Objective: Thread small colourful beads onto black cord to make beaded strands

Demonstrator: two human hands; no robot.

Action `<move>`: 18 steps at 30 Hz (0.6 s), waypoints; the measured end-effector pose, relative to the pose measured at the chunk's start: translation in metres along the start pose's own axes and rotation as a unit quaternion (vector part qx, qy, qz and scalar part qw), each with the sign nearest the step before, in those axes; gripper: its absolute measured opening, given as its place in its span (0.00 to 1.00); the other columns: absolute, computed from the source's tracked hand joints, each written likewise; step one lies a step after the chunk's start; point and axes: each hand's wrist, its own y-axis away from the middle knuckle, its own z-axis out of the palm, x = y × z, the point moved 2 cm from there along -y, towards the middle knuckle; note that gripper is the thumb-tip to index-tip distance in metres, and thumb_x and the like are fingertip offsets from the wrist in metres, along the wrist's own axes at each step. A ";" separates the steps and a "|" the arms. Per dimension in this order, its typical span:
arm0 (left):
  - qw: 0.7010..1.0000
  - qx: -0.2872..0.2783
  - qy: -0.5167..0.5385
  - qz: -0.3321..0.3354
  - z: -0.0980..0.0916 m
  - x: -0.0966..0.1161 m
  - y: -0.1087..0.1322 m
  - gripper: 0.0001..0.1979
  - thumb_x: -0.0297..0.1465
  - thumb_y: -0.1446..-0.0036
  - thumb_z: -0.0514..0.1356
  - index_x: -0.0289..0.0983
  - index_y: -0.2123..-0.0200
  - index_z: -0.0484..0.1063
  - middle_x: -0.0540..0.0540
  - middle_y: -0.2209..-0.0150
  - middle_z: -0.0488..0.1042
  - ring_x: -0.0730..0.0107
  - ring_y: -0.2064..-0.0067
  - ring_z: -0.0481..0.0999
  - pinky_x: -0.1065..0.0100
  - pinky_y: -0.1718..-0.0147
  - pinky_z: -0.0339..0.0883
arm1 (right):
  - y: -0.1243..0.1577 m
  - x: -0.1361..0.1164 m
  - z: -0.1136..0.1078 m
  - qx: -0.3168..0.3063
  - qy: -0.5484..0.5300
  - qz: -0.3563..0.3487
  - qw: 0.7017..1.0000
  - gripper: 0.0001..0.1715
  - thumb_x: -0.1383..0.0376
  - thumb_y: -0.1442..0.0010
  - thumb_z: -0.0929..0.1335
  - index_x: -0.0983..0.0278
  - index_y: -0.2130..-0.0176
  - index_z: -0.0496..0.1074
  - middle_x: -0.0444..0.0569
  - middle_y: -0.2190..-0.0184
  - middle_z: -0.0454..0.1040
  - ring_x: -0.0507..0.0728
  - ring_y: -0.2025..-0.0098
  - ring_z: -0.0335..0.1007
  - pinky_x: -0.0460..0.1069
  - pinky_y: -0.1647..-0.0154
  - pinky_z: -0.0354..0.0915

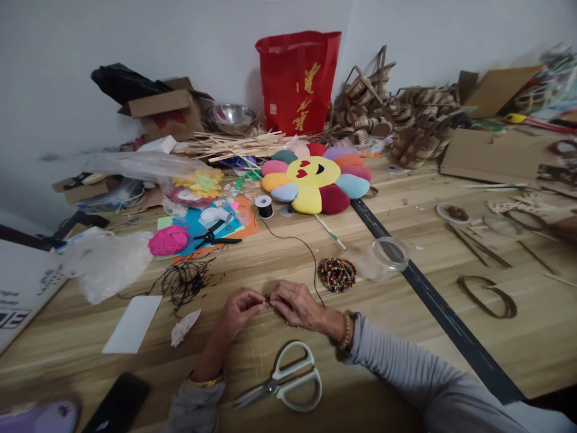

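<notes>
Both hands meet over the wooden table point(252, 264), close together in a pinch. My left hand point(240, 311) is closed on the end of a small beaded string point(267, 302). From the right, my right hand point(297, 305) grips the same string, and part of it shows below the palm. Fingers cover most of the beads. A thin black cord point(295, 238) runs from a spool point(264, 207) down to beside my right wrist. Just beyond that wrist lies a coiled heap of multicoloured beads point(337, 275). White-handled scissors point(288, 379) lie open-bladed below my hands.
A flower cushion point(315, 174) and a red bag point(300, 84) stand behind. Black cord pieces point(184, 279), white paper point(133, 325) and a phone point(118, 404) lie left. To the right are a round clear container point(390, 254) and a long dark strip point(437, 300).
</notes>
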 end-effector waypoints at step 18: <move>0.999 -0.027 0.000 0.043 0.000 -0.005 0.000 0.04 0.29 0.57 0.65 0.35 0.74 0.78 0.46 0.73 0.78 0.68 0.69 0.74 0.71 0.68 0.68 | 0.002 0.001 0.001 -0.034 -0.015 0.014 0.999 0.09 0.65 0.34 0.61 0.64 0.65 0.68 0.49 0.71 0.71 0.53 0.69 0.67 0.46 0.68 0.64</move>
